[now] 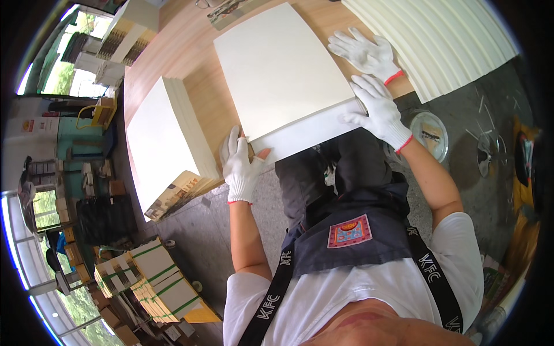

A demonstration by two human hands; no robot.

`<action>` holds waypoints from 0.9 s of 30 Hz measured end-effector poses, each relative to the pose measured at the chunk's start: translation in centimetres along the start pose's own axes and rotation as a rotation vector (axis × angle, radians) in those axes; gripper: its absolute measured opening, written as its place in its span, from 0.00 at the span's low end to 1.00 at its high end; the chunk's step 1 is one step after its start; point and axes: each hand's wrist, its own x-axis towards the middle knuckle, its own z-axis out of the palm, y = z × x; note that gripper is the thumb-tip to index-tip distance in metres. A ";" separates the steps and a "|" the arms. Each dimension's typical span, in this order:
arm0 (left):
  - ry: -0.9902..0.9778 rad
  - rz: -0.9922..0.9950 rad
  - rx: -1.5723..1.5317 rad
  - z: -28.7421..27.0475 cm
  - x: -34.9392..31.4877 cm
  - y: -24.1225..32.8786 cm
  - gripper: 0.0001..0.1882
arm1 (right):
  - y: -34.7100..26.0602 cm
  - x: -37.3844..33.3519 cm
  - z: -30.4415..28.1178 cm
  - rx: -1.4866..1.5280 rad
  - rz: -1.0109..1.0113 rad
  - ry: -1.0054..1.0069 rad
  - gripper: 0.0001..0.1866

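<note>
A large white sheet or flat stack (283, 63) lies on the wooden table, with a paler white strip (311, 131) along its near edge. My left hand (239, 164), in a white knit glove with bare fingertips, rests at its near left corner, fingers along the side and thumb apart along the front. At the near right corner, my gloved right hand (378, 109) lies with fingers stretched and thumb apart. Just beyond it a white glove (363, 53) with a red cuff lies on the table; no arm shows in it. To the left stands a thick white stack (167, 138) with a printed lower side.
Layered white sheets (433, 46) fill the table's far right. A round clear tub (430, 135) stands on the floor right of my legs. Strapped bundles (164, 277) sit lower left, another stack (130, 32) at the far left. The table's near edge (216, 183) runs before me.
</note>
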 end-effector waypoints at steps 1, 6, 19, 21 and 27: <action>0.014 0.014 -0.007 0.2 0.1 -0.1 0.34 | -0.1 0.0 0.1 0.011 0.005 0.011 0.46; 0.028 0.029 -0.009 0.1 -0.1 0.1 0.33 | 0.1 -0.3 0.2 0.029 0.000 0.039 0.47; -0.050 0.000 0.043 -0.7 0.1 0.1 0.33 | 0.4 -0.1 0.5 0.017 -0.034 0.089 0.46; 0.012 -0.010 0.047 -1.0 0.2 0.9 0.34 | 0.4 -0.1 0.5 0.021 -0.035 0.094 0.47; 0.009 0.359 -0.009 -2.0 1.5 4.5 0.42 | 0.5 -0.2 0.3 0.070 -0.070 0.127 0.45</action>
